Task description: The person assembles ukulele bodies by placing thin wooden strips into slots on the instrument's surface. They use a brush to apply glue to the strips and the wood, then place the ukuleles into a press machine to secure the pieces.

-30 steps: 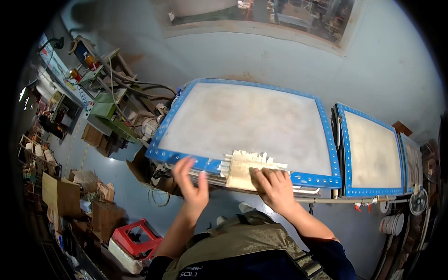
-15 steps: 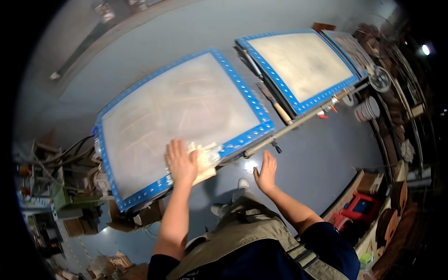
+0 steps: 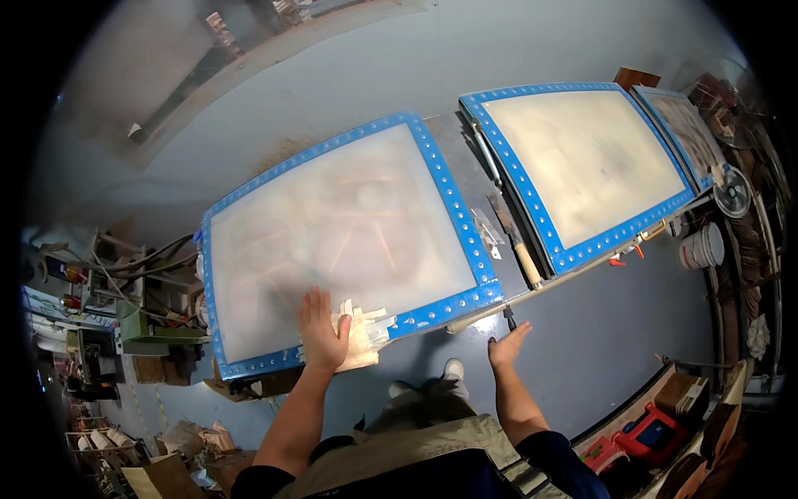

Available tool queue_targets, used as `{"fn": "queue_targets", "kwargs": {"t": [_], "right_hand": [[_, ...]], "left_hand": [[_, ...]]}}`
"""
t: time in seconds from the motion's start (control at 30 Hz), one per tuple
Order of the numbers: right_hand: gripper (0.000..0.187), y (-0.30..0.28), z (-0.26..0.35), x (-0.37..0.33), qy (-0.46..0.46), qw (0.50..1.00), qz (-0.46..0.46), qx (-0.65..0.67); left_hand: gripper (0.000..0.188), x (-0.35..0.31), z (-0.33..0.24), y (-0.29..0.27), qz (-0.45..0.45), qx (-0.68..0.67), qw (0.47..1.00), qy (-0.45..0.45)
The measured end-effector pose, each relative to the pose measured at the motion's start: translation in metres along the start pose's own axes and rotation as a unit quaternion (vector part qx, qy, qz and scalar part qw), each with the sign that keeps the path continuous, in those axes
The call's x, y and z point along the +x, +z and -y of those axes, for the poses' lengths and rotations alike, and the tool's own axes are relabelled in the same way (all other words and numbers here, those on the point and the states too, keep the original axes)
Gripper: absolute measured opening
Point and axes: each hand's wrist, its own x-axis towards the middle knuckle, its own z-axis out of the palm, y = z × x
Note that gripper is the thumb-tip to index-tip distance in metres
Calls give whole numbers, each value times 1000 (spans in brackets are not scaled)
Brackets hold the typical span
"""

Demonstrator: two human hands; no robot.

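Note:
My left hand (image 3: 324, 334) lies with fingers stretched upward over the near edge of a blue-framed translucent panel (image 3: 332, 241). Next to its thumb, a wad of cream tape-like strips (image 3: 359, 337) covers part of the blue frame and hangs over the edge. Faint orange-brown lines show through the cloudy sheet. My right hand (image 3: 509, 348) is off the table's front edge, fingers extended and apart. Just above its fingers is a small black lever handle (image 3: 509, 318); whether they touch it, I cannot tell.
A second blue-framed panel (image 3: 590, 158) stands to the right, a third (image 3: 677, 125) beyond it. Between the first two lies a wooden-handled tool (image 3: 524, 262). White buckets (image 3: 702, 247) sit at the right. A crate with a red case (image 3: 652, 434) stands lower right, cluttered shelving (image 3: 150, 308) left.
My view has shifted, and the panels appear lower and further right. My right hand has moved right, up close to the black lever, its fingers now pointing rightward. My left hand stays by the tape strips.

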Motion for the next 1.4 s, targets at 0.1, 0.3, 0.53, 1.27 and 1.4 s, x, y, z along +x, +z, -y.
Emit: {"fn": "queue_targets", "kwargs": {"t": [0.1, 0.3, 0.53, 1.27, 1.4], "right_hand": [[108, 2, -30, -2, 21, 998, -66, -9], [96, -1, -56, 1, 111, 993, -48, 12], [82, -4, -66, 4, 135, 989, -62, 21], [45, -82, -290, -216, 303, 945, 122, 31], [37, -87, -320, -257, 349, 923, -54, 152]], "left_hand": [[62, 6, -4, -1, 4, -18, 1000, -3], [58, 3, -3, 5, 22, -34, 999, -10], [53, -1, 2, 7, 41, -43, 998, -12], [48, -6, -124, 26, -204, 128, 937, 253], [48, -13, -292, 27, 35, -317, 851, 417]]}}
